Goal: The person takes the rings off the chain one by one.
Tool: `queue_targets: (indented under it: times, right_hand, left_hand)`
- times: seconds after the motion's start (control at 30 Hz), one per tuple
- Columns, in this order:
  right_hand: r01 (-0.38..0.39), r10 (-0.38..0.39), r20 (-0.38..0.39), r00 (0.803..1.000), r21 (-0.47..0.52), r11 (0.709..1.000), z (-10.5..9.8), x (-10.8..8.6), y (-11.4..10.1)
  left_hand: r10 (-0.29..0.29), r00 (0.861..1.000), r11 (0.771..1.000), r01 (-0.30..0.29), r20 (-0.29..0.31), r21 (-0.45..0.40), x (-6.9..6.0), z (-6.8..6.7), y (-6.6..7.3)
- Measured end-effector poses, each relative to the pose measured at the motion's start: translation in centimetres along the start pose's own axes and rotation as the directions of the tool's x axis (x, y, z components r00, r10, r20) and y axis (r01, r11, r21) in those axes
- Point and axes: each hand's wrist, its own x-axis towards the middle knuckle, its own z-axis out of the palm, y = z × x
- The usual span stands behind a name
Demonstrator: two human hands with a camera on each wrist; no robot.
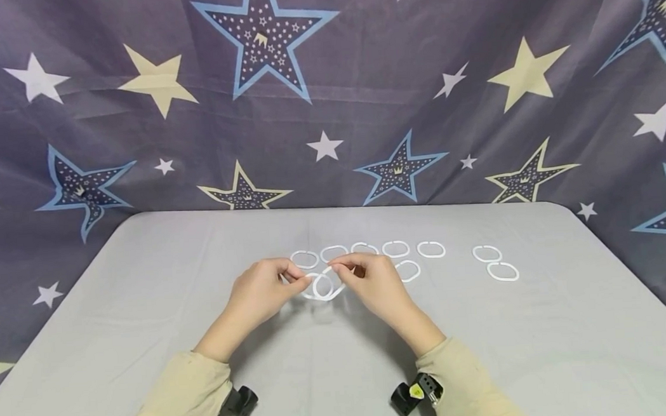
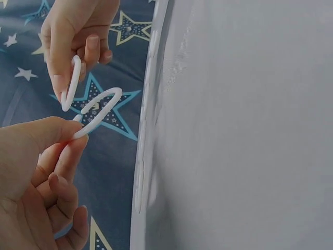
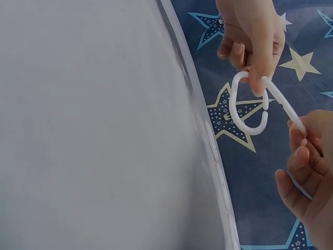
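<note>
Near the middle of the table, both hands are raised close together, each pinching a white oval shower curtain ring. My left hand (image 1: 260, 294) grips the left ring (image 3: 232, 104) between thumb and index finger; the small gap in its loop shows in both wrist views. The right hand (image 1: 379, 288) pinches the other ring (image 3: 283, 101), which appears nearly edge-on in the right wrist view. In the head view the two rings overlap at the centre. Whether they are linked through each other I cannot tell.
Several similar white rings lie on the grey-covered table (image 1: 117, 336) beyond the hands, mostly in a row, one of them at the row's right end (image 1: 431, 256). Farther right, two rings touch or overlap, the nearer ring (image 1: 503, 280) among them. A star-patterned curtain (image 1: 327, 113) hangs behind.
</note>
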Motion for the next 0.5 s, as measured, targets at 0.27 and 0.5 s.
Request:
queue_targets:
  times: [0.27,0.5]
  right_hand:
    - [-0.108,0.109,0.024,0.994,-0.009,0.994,-1.5,0.6,0.1]
    - [-0.246,0.246,0.009,0.969,-0.005,0.969,-3.5,1.1,1.9]
  left_hand:
    - [0.004,1.000,1.000,-0.004,-0.013,-0.015,0.1,-0.2,-0.3]
    - [0.002,1.000,1.000,-0.002,-0.026,-0.013,0.1,-0.4,-0.3]
